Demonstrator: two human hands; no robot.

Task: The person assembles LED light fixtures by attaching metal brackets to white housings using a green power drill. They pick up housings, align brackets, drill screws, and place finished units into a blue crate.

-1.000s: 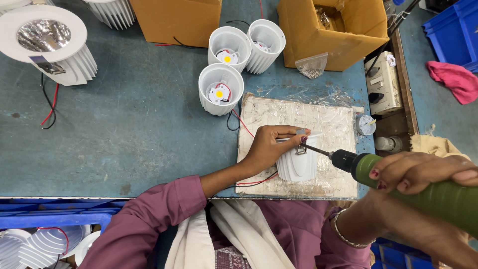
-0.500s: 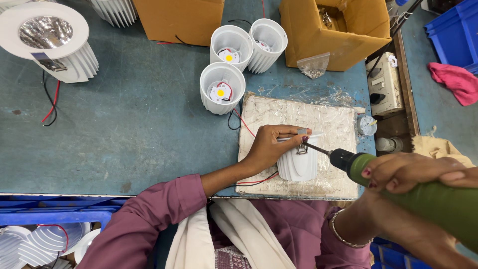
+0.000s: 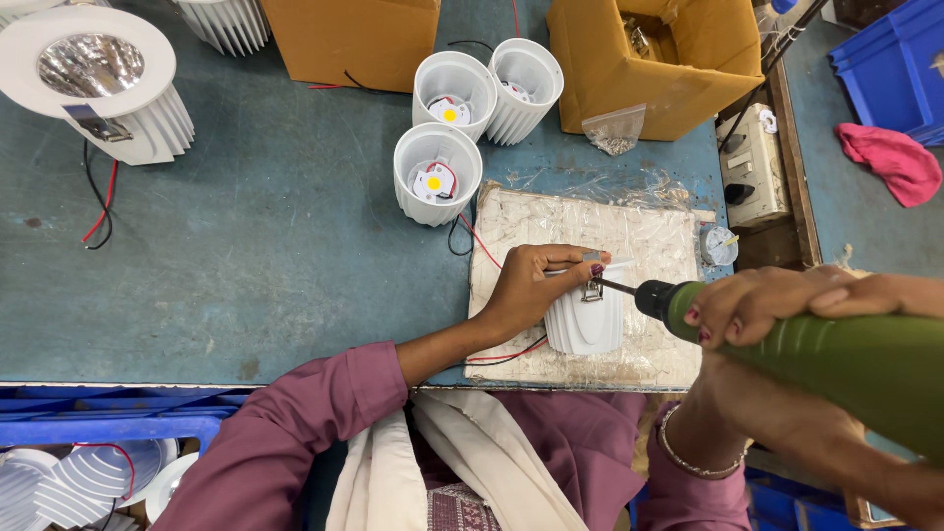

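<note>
Left hand (image 3: 536, 290) grips the white ribbed lamp housing (image 3: 586, 320) lying on its side on the plastic-covered work pad (image 3: 590, 221), fingers curled over its top. Right hand (image 3: 777, 305) is wrapped around a green electric screwdriver (image 3: 836, 349), bit on the metal clip (image 3: 592, 289) at the housing's side. Looks mid-fastening; clip screw not finished. Three open housings (image 3: 438, 172) behind seemingly wait, one finished lamp (image 3: 93, 79) far left.
</note>
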